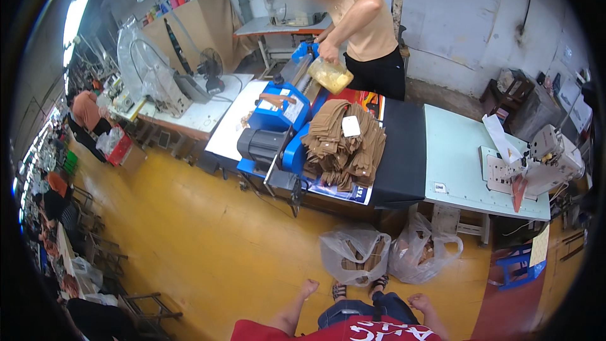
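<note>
My left hand (309,287) hangs low over the yellow floor, its fingers curled in with nothing seen in them. On the other side of my legs, my right hand (418,302) is also curled and shows nothing in it. Nearest to both hands are two clear plastic bags on the floor: one bag (355,259) holds brown strips, the other bag (424,252) holds brownish contents. Above them on the table lies a heap of brown fabric pieces (344,142) with a white tag (351,126) on top. Neither hand touches these things.
Across the table a person (372,31) tilts a yellowish see-through container (331,77) beside a blue motorised roller machine (278,110). A sewing machine (549,158) stands on the pale table (454,151) at right. A blue stool (519,268) is below it. Other workers sit far left.
</note>
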`<state>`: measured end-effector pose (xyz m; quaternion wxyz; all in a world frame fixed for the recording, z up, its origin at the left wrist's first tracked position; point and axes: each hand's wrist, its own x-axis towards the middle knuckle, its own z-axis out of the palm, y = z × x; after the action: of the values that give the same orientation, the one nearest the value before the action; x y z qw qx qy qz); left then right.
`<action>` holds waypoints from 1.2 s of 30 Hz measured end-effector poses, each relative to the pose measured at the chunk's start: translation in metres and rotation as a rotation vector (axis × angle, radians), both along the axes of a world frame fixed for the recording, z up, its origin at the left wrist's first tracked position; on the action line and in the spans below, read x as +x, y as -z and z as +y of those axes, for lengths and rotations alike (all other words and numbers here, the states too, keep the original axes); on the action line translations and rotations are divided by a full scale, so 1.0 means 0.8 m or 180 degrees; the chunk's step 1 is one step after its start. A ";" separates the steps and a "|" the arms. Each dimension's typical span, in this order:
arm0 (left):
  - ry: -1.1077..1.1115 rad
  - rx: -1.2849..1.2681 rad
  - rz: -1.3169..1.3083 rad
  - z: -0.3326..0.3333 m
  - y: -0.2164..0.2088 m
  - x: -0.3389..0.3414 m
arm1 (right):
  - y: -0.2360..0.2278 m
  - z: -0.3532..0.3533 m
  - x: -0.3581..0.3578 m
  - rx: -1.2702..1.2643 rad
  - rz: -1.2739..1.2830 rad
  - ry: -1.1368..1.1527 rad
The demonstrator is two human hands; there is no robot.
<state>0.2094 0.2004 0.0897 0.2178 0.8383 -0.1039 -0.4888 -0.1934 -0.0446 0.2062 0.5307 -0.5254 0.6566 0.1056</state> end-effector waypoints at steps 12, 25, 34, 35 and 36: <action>0.0020 -0.0098 0.0452 -0.017 0.011 -0.041 | -0.037 0.028 -0.083 -0.0698 0.0156 0.0183; 0.0378 -0.0112 0.0371 0.064 0.008 -0.037 | -0.027 0.086 -0.097 -0.0878 0.0033 0.0643; 0.0686 0.0033 0.0143 -0.006 -0.013 -0.010 | -0.038 0.185 -0.123 -0.0569 0.0113 0.0956; 0.0706 0.0115 0.0230 -0.019 -0.019 -0.010 | -0.040 0.196 -0.127 -0.0652 -0.0001 0.0790; 0.0652 0.0016 0.0105 -0.032 -0.026 -0.012 | -0.042 0.203 -0.132 -0.0729 -0.0113 0.0607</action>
<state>0.1996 0.1750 0.1107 0.1664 0.8157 -0.1842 -0.5226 -0.2991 0.1175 0.2395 0.4864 -0.5195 0.7019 -0.0302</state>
